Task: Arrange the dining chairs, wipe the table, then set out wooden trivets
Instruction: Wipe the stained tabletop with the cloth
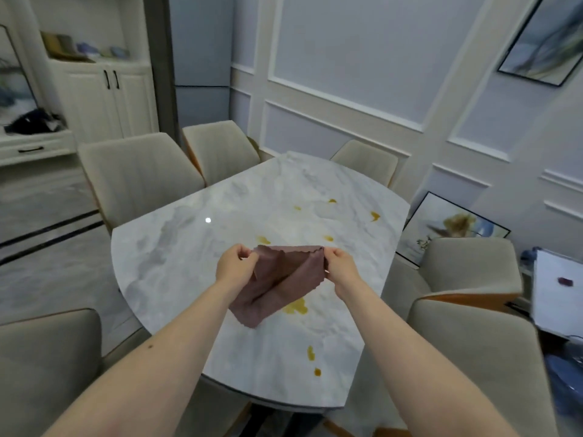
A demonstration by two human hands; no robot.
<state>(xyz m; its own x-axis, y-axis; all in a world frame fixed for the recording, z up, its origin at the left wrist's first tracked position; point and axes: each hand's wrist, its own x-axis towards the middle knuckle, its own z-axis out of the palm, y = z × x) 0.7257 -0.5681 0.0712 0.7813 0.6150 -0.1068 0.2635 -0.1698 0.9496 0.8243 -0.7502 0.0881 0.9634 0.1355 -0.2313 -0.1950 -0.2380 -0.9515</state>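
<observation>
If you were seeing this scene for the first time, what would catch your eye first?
The mauve cloth, pinched at its top corners by the left hand and right hand, hangs over the middle of the marble table. Next come the yellow spills scattered across the table's right half, from far end to near edge.

Six chairs (pixel 138 181), one table (pixel 176 247), one cloth (pixel 277 279), two pictures (pixel 545 39).

A dusty-pink cloth (pixel 279 279) hangs partly unfolded above the table (pixel 176 247), its top corners pinched, its lower fold drooping onto the marble top. Yellow-brown stains (pixel 296 306) dot the white marble, and beige upholstered chairs (pixel 138 178) stand tucked around it.
</observation>
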